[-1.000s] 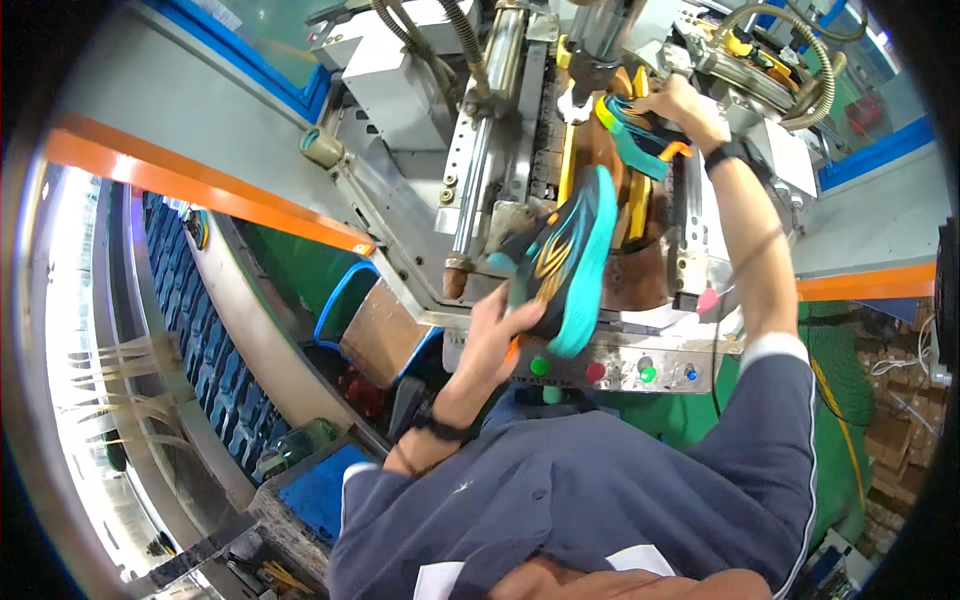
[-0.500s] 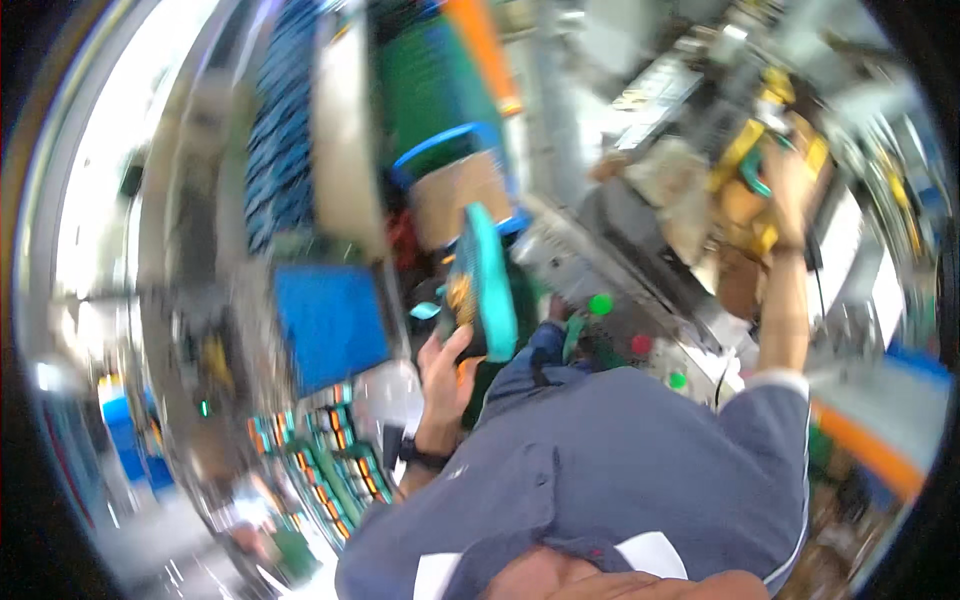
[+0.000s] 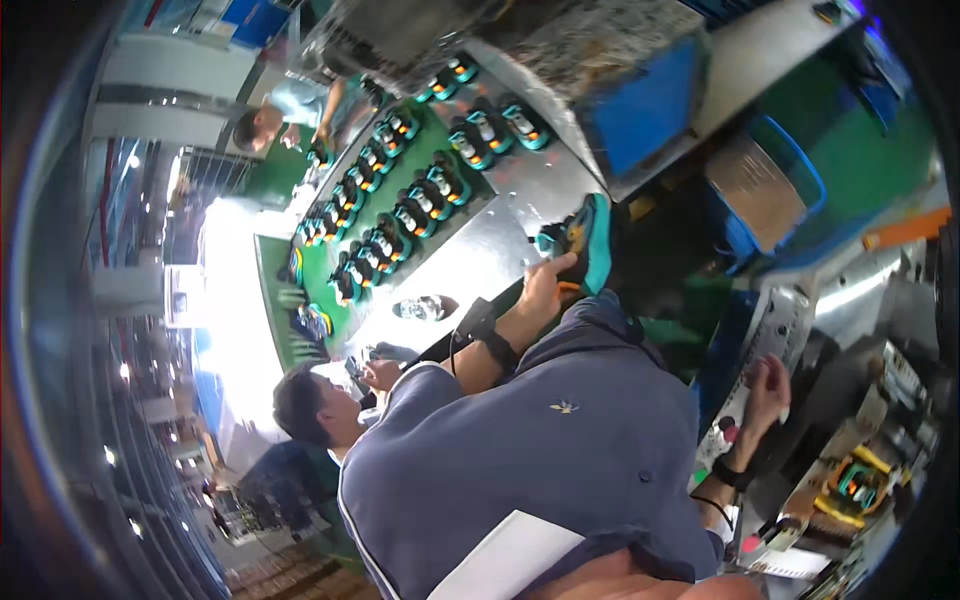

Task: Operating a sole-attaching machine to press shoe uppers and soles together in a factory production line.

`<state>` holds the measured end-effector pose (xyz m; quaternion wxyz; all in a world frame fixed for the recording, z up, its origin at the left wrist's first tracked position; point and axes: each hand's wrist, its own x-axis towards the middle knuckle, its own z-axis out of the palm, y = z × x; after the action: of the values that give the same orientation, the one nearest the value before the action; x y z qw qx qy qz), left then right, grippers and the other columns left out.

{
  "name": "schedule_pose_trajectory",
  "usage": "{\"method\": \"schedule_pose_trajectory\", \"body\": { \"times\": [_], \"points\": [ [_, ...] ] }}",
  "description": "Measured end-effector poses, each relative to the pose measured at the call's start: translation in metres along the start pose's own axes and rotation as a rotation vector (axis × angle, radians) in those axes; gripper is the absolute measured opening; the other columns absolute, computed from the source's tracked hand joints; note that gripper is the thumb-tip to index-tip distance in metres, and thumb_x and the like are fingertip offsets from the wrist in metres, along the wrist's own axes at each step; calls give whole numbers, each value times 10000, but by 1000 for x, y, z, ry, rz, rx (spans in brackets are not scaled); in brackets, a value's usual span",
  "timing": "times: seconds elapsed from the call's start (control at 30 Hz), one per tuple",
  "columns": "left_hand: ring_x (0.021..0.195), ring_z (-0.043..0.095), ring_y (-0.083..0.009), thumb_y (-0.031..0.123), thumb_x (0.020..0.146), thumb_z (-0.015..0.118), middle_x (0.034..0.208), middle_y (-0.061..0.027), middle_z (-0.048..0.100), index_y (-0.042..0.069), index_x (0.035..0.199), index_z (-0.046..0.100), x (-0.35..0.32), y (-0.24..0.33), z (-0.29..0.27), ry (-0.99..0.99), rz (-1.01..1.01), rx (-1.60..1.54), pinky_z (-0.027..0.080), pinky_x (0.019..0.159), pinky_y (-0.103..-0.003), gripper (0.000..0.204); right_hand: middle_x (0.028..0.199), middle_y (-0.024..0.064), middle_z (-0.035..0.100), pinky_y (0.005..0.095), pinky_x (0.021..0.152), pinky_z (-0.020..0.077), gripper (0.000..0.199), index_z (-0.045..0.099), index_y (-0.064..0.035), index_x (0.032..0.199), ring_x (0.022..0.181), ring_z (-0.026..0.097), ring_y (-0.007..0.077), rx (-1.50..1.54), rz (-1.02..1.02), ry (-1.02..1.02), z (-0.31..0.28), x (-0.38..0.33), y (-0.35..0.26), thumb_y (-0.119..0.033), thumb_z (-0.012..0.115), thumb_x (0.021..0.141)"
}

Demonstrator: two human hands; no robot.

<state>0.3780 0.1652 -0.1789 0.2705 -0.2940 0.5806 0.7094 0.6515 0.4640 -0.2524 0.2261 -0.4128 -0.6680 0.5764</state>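
My left hand (image 3: 541,291) grips a shoe (image 3: 597,245) with a teal sole and a dark upper with orange parts. The shoe is held with its sole turned to the right, near the corner of a metal-topped bench. My right hand (image 3: 768,393) hangs over the edge of a machine on the right, fingers loosely bent and apart, with nothing visible in them. Beyond that hand, a shoe (image 3: 858,484) sits between yellow clamps (image 3: 838,511) in the machine.
Rows of similar shoes (image 3: 400,215) stand on a green conveyor belt (image 3: 408,168). More stand on the metal bench top (image 3: 525,215). One co-worker (image 3: 325,400) is close at my left, another (image 3: 290,115) at the far side. A blue-framed cart (image 3: 765,190) holds a cardboard sheet.
My view has swung left toward the conveyor. My right hand has left the yellow-clamped part of the machine. My left hand still holds the shoe, now beside the bench.
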Motion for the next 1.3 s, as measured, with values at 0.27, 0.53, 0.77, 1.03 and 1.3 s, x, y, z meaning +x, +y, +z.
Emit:
{"method": "schedule_pose_trajectory", "body": {
  "times": [0.27, 0.53, 0.77, 1.03, 1.3],
  "points": [
    [730, 623, -243, 138, 716, 718, 880, -84, 619, 17, 967, 595, 222, 87, -190, 222, 632, -68, 531, 611, -396, 305, 892, 57, 661, 229, 664, 481, 206, 638, -11, 1080, 731, 600, 113, -274, -158, -130, 107, 28, -25, -62, 581, 888],
    [922, 588, -230, 306, 742, 732, 936, -111, 603, 58, 1140, 554, 363, 174, -218, 446, 404, 635, 481, 721, -394, 502, 887, 75, 667, 249, 697, 484, 249, 622, 11, 1100, 774, 599, 111, -376, 221, -159, 143, -6, -62, -92, 610, 873],
    [802, 579, -347, 326, 846, 668, 904, -209, 613, 35, 1096, 624, 462, 164, -367, 440, 861, 2213, 468, 804, -490, 386, 917, 124, 691, 320, 772, 522, 245, 648, -29, 1055, 865, 672, 222, -418, 237, 85, 155, -24, -66, -115, 629, 827],
    [911, 644, -218, 95, 857, 658, 986, -122, 672, -41, 1125, 610, 266, 47, -60, -677, 818, 1227, 527, 815, -339, 304, 778, 114, 670, 302, 667, 513, 231, 643, 7, 1001, 701, 641, 184, -192, 352, 457, 148, -126, -30, -99, 608, 799],
    [620, 640, -141, 392, 912, 599, 776, -112, 669, -64, 930, 659, 32, -134, 222, -1460, 213, 1387, 549, 603, -266, 460, 787, 62, 669, 265, 639, 510, 211, 641, -6, 1020, 677, 612, 111, 38, 458, 809, 103, -230, 28, -74, 604, 824]
  ]
}}
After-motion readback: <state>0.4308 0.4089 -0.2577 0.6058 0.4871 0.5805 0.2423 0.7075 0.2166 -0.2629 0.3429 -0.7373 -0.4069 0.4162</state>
